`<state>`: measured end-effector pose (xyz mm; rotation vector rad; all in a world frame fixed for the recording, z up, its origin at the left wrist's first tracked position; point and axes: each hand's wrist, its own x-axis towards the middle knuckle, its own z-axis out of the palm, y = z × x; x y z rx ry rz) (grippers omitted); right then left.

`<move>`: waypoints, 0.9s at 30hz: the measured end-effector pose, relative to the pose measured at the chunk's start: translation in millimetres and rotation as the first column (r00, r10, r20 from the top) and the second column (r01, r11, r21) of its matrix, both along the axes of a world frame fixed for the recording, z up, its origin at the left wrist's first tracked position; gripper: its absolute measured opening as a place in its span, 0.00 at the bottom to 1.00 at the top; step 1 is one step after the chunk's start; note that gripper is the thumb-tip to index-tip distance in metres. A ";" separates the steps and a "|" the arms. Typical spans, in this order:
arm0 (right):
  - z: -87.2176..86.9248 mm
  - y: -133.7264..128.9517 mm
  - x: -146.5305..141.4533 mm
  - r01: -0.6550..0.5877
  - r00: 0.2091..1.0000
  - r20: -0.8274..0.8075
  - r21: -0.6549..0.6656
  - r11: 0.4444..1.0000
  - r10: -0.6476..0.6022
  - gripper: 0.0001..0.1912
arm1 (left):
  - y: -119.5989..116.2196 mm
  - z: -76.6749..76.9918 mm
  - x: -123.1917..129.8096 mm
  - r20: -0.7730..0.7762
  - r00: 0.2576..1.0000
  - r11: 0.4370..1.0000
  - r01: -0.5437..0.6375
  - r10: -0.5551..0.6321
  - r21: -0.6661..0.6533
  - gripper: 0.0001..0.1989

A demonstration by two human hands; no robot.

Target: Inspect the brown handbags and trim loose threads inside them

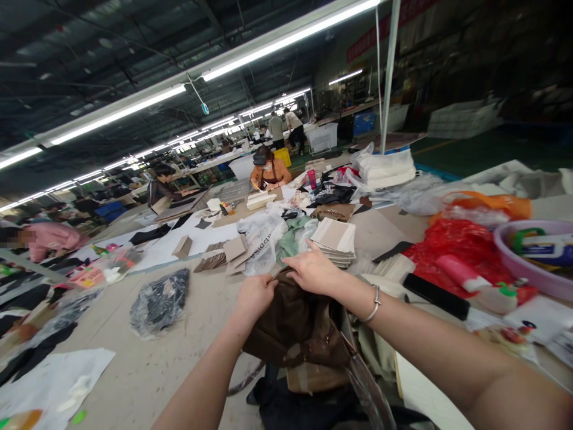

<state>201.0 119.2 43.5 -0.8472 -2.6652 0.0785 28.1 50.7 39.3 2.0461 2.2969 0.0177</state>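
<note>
A dark brown bag (pixel 286 325) with straps lies at the lower middle of the view, its far edge raised between my hands. My left hand (pixel 257 297) is closed on that edge at its left end. My right hand (pixel 311 269), with a silver bangle on the wrist, pinches the same edge a little further right, its index finger stretched forward. Below the bag are a tan piece (pixel 313 377) and dark fabric (pixel 290 409). Both forearms reach in from the bottom of the view.
Stacked cards (pixel 335 236) stand just beyond my hands. A wrapped black bundle (pixel 161 301) lies left. To the right are a black phone (pixel 436 295), a red plastic bag (pixel 452 245) and a purple basin (pixel 501 239). A person (pixel 271 170) sits across the table.
</note>
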 end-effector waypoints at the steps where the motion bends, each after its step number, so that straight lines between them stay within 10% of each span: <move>1: -0.6 -0.2 0.6 0.022 1.000 -0.004 0.007 1.000 -0.022 0.15 | 0.4 1.2 0.7 0.005 1.000 1.000 -0.009 0.009 -0.006 0.15; 17: -9.1 5.5 -8.5 0.113 0.993 0.019 0.057 0.992 -0.114 0.12 | 1.0 12.0 9.2 0.223 0.972 0.995 0.090 -0.079 -0.042 0.22; 27: -8.5 6.7 -4.6 0.109 0.994 -0.010 0.019 0.994 -0.109 0.12 | 23.1 1.1 18.9 -0.082 0.991 0.994 0.106 -0.106 0.000 0.17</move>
